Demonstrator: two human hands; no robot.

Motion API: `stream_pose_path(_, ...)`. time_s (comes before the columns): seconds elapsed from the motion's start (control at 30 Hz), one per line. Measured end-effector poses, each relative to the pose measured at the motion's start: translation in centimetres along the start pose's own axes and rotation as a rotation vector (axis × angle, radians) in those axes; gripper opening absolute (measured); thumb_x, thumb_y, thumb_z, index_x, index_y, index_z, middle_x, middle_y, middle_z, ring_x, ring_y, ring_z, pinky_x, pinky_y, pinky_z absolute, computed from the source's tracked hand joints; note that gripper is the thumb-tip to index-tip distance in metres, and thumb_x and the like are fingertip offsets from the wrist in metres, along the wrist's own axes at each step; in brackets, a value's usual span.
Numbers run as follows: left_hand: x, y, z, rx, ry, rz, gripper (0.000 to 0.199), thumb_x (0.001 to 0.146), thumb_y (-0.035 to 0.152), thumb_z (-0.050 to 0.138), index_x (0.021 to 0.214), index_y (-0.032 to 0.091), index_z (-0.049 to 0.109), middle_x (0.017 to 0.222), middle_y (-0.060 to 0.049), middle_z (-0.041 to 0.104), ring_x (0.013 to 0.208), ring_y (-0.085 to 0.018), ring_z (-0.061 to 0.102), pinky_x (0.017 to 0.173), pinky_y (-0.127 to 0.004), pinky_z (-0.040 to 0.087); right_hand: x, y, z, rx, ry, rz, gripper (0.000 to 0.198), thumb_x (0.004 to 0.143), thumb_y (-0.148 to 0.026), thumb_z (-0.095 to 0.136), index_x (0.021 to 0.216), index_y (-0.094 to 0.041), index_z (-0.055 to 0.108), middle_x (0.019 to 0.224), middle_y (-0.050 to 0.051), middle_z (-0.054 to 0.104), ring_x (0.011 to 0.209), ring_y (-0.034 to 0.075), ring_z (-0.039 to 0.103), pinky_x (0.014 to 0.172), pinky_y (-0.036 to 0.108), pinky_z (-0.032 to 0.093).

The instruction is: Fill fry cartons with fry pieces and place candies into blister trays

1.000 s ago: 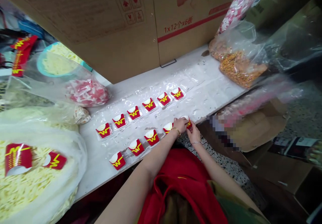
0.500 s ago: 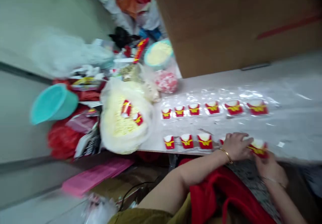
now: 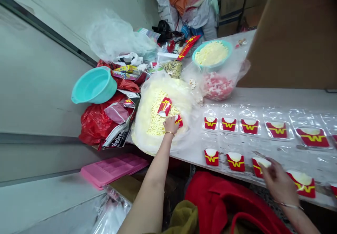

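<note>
My left hand (image 3: 170,124) reaches into a wide clear plastic bag (image 3: 140,121) holding many pale yellow fry-shaped sticks (image 3: 156,120). Its fingers curl down onto the sticks, beside a small red fries carton (image 3: 179,120) with a yellow W; what they grip is hidden. Another red carton (image 3: 164,107) lies tilted on the heap. At the table's front edge, my right hand (image 3: 281,185) has thumb and fingers bent at the right side of a red carton (image 3: 257,167). More cartons in the front row, such as this carton (image 3: 235,161), flank it.
Behind the front row, several cartons lie in clear plastic pouches (image 3: 249,124). A turquoise bowl of sticks (image 3: 212,53) and a bag of pink-and-white pieces (image 3: 218,86) stand farther back. At left are a turquoise basin (image 3: 94,85) and red bags (image 3: 92,125). Cardboard (image 3: 292,41) rises at right.
My left hand has left the front-row carton and moved left to the bag of sticks. My right hand has shifted to a carton farther left in the row. The view has swung left.
</note>
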State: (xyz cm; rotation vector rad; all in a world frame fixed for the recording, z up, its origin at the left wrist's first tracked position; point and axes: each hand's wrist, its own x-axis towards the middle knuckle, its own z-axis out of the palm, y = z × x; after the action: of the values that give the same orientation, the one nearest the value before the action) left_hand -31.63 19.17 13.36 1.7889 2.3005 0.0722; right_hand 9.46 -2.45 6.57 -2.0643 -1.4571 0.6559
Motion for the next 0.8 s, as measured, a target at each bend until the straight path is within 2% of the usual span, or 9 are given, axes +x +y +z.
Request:
stream_pose_path(0.1,-0.4,-0.7,-0.1,-0.024,-0.079,0.060,0.011,0.077,0.028,0.061,0.082,0.018,0.064,0.091,-0.007,0.065,0.095,-0.023,0.054,0.088,-0.039,0.034,1.2,-10.2,5.3,0.114,-0.158,-0.300,0.045,0.087,-0.049,0.045,0.124,-0.024,0.048,0.091,0.009,0.062,0.080,0.026,0.061,0.072,0.042,0.051)
stream_pose_path(0.17,-2.4,-0.4,-0.1,-0.150,-0.076,0.110,0.015,0.080,0.031,0.058,0.075,0.018,0.063,0.083,-0.005,0.065,0.087,-0.020,0.056,0.083,-0.035,0.035,1.7,-16.6,8.7,0.081,-0.154,-0.514,0.057,0.086,-0.049,0.049,0.134,-0.019,0.039,0.117,0.015,0.056,0.108,0.030,0.053,0.091,0.046,0.045)
stream_pose_path(0.23,-5.2,0.0,0.1,-0.340,-0.088,0.176,0.020,0.082,0.033,0.054,0.073,0.019,0.063,0.078,-0.003,0.064,0.080,-0.017,0.056,0.077,-0.032,0.037,1.9,-21.6,11.7,-0.023,-0.070,-0.593,0.073,0.082,-0.049,0.053,0.141,-0.013,0.027,0.132,0.019,0.045,0.123,0.036,0.038,0.098,0.053,0.035)
stream_pose_path(0.3,-7.7,0.2,0.5,-0.499,-0.113,0.198,0.019,0.082,0.030,0.052,0.070,0.019,0.063,0.073,-0.001,0.063,0.074,-0.015,0.055,0.073,-0.029,0.038,2.0,-24.6,14.1,-0.111,-0.040,-0.610,0.070,0.084,-0.036,0.051,0.142,-0.011,0.022,0.126,0.021,0.048,0.119,0.036,0.041,0.095,0.053,0.037)
stream_pose_path(0.37,-9.4,-0.1,0.9,-0.609,-0.151,0.158,0.017,0.079,0.024,0.051,0.067,0.018,0.062,0.067,0.001,0.060,0.069,-0.013,0.053,0.071,-0.027,0.038,1.8,-25.8,15.8,-0.177,-0.070,-0.616,0.067,0.082,-0.025,0.048,0.141,-0.008,0.022,0.110,0.019,0.055,0.102,0.033,0.051,0.085,0.047,0.044)
stream_pose_path(0.43,-10.0,-0.8,1.4,-0.701,-0.192,0.087,0.016,0.077,0.021,0.051,0.064,0.017,0.060,0.062,0.003,0.057,0.063,-0.012,0.050,0.067,-0.024,0.039,1.5,-25.8,16.9,-0.218,-0.134,-0.642,0.068,0.079,-0.022,0.050,0.139,-0.005,0.023,0.099,0.017,0.056,0.091,0.030,0.053,0.076,0.042,0.046)
stream_pose_path(0.6,-9.6,-2.5,2.5,-0.816,-0.221,0.012,0.018,0.074,0.024,0.055,0.058,0.015,0.058,0.057,0.004,0.053,0.059,-0.009,0.048,0.060,-0.020,0.037,0.9,-25.9,18.5,-0.211,-0.212,-0.676,0.073,0.075,-0.028,0.056,0.135,-0.003,0.026,0.109,0.020,0.054,0.098,0.031,0.051,0.078,0.042,0.047)
stream_pose_path(0.7,-7.8,-4.2,1.9,-0.766,-0.126,-0.024,0.020,0.075,0.025,0.056,0.058,0.016,0.057,0.058,0.004,0.055,0.060,-0.010,0.049,0.060,-0.020,0.037,0.9,-25.5,19.2,-0.194,-0.223,-0.663,0.073,0.074,-0.033,0.058,0.133,-0.003,0.028,0.113,0.022,0.053,0.101,0.032,0.051,0.081,0.044,0.047)
stream_pose_path(0.8,-4.2,-8.4,-0.6,-0.651,0.019,-0.147,0.021,0.080,0.026,0.052,0.062,0.016,0.057,0.064,0.002,0.058,0.066,-0.012,0.052,0.063,-0.021,0.038,1.1,-23.8,19.2,-0.184,-0.230,-0.627,0.072,0.074,-0.037,0.060,0.131,-0.005,0.031,0.113,0.021,0.054,0.101,0.033,0.052,0.084,0.046,0.047)
